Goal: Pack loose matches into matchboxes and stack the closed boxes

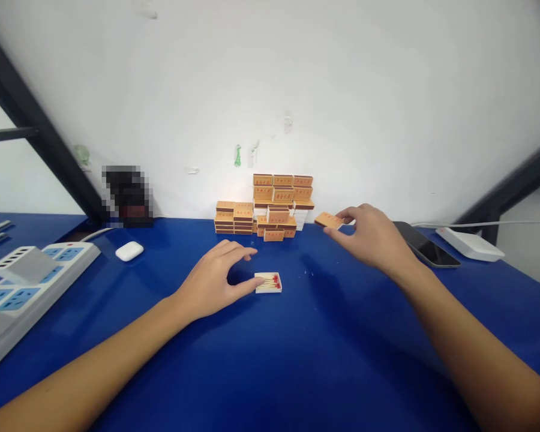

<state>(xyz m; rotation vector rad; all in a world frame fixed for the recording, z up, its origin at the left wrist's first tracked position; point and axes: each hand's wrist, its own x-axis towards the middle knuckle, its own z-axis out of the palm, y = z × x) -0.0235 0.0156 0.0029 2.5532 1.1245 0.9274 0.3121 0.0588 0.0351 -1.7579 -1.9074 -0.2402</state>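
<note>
An orange matchbox sleeve (326, 219) is pinched between the thumb and fingers of my right hand (364, 234), raised off the table to the right of the stacks. My left hand (218, 276) has its thumb and fingers apart; the thumb tip meets the left end of a white matchbox tray (269, 290). Red-headed matches (272, 281) lie in that tray, heads toward the right. Behind it, against the wall, stands a tiered pile of orange matchboxes (283, 193). A lower stack of matchboxes (234, 219) adjoins it on the left.
On the blue table (270, 360), a white earbud case (129, 251) and a power strip (49, 282) with a plugged-in charger (24, 264) lie left. A black phone (425, 245) and a white flat box (470, 245) lie right. The white wall (270, 78) bounds the back.
</note>
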